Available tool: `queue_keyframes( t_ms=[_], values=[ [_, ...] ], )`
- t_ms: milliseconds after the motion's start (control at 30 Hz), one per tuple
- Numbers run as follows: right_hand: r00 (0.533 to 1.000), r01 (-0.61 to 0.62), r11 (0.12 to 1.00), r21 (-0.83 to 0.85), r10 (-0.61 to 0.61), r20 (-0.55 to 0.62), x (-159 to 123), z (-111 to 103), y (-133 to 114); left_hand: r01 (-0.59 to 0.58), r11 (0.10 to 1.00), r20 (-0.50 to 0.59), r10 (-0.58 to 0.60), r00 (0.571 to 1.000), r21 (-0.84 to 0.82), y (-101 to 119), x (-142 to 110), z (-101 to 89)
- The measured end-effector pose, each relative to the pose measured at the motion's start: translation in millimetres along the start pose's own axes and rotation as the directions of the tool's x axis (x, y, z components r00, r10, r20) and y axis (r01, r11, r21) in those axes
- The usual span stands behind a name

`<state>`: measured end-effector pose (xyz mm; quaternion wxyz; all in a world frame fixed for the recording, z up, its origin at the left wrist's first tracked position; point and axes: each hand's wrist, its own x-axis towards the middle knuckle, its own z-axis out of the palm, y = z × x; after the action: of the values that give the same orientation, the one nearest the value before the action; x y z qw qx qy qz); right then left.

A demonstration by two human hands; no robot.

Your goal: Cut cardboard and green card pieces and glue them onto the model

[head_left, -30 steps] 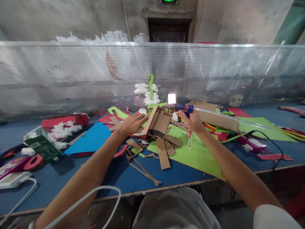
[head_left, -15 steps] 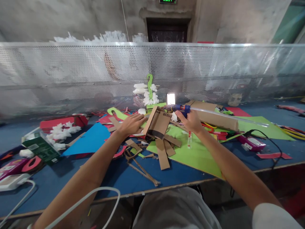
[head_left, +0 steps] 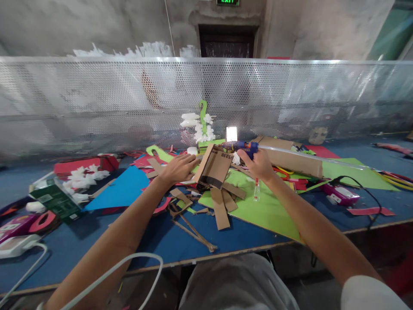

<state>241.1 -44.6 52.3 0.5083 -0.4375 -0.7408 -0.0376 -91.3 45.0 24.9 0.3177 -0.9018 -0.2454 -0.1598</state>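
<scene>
Holding a blue glue gun (head_left: 247, 147) by its handle, the right hand (head_left: 260, 164) is pointing the nozzle left across the top of a small cardboard box (head_left: 214, 168), probably so the tip is sitting close to the cardboard. Its fingers are wrapping narrowly round the handle, and a long clear glue stick (head_left: 290, 152) is sticking out the back. The left hand (head_left: 179, 168) is resting at the box's left side, fingers together and bending, likely steadying it, but the fingertips are hiding, so can't tell if they're really pinching it. The box is leaning at a tilt over some cardboard strips (head_left: 221, 209), middle of the table (head_left: 155, 245), with the big lime sheet (head_left: 267, 211) lying just right of it.

Writing-wise, the box is showing "BEES" plus a last letter that's hard to make out, and smaller print that isn't reading clearly. The green sign (head_left: 228, 2) up top is saying "EXIT". The dark green carton (head_left: 58, 200) is carrying a pale label, too small to read.
</scene>
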Motion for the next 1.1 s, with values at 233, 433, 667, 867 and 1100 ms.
queue_keyframes(
  t_ms=[233, 433, 667, 867, 1100],
  values=[
    [1.0, -0.007, 1.0, -0.028, 0.007, 0.008, 1.1, -0.9, 0.7, 0.005, 1.0, -0.023, -0.005, 1.0, 0.002, -1.8, -1.1, 0.4],
    [0.999, -0.016, 0.999, -0.035, 0.017, 0.036, 3.4, -3.9, 5.2, 0.026, 1.0, -0.037, -0.026, 0.999, -0.001, -4.3, -3.6, 0.9],
    [0.993, -0.053, 0.992, 0.117, 0.04, 0.114, 0.3, -2.4, 11.3, 0.069, 0.996, -0.026, -0.071, 0.997, -0.053, -4.5, -4.3, 1.6],
    [0.997, -0.031, 0.998, 0.055, 0.027, 0.074, 1.2, -2.2, 11.4, 0.076, 0.994, -0.022, -0.078, 0.997, -0.073, -4.0, -4.2, 2.8],
    [0.998, -0.05, 0.999, 0.007, 0.05, 0.044, 2.6, -3.3, 7.7, 0.044, 0.999, 0.012, -0.044, 0.999, 0.003, -1.8, -2.0, -0.6]
  ],
)
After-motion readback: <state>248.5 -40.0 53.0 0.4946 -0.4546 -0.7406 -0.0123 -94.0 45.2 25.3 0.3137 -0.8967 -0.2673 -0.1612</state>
